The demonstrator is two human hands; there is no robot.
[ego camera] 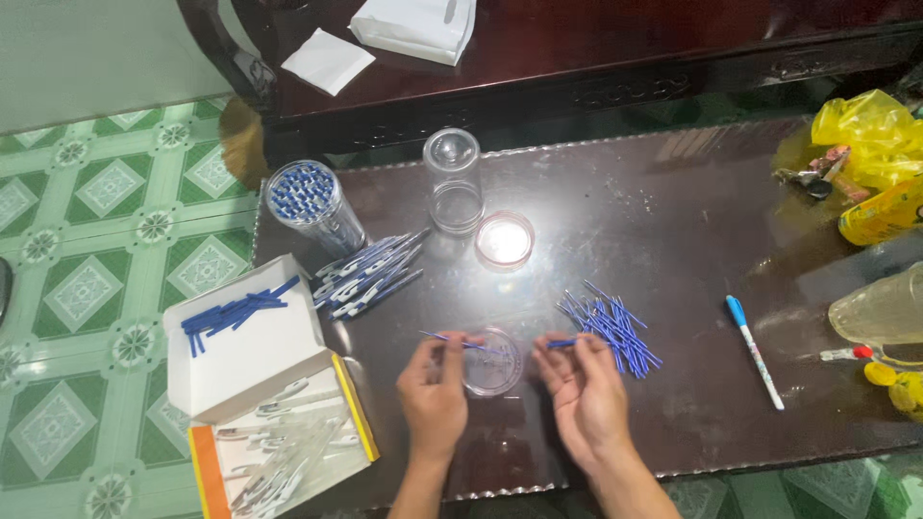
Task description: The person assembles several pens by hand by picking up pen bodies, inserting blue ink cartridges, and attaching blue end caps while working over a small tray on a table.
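My left hand [435, 389] pinches a thin blue pen refill [460, 340] that points across a small clear round lid [493, 363] on the dark table. My right hand [584, 389] holds a short blue piece [561, 342] at its fingertips, right beside a loose pile of blue refills [613, 327]. Left of my hands lies a heap of assembled blue-and-white pens [370, 273]. An open white cardboard box [258, 384] at the table's left edge holds clear pen barrels [288, 452] in its tray and blue caps [231, 311] on its flap.
A clear jar full of blue-tipped pens [313, 200], an empty clear jar [454, 179] and a round lid [504, 238] stand at the back. A blue-capped marker [754, 350] lies to the right. A yellow bag [870, 135] and bottles [880, 308] crowd the right edge. Green tiled floor [96, 288] lies left.
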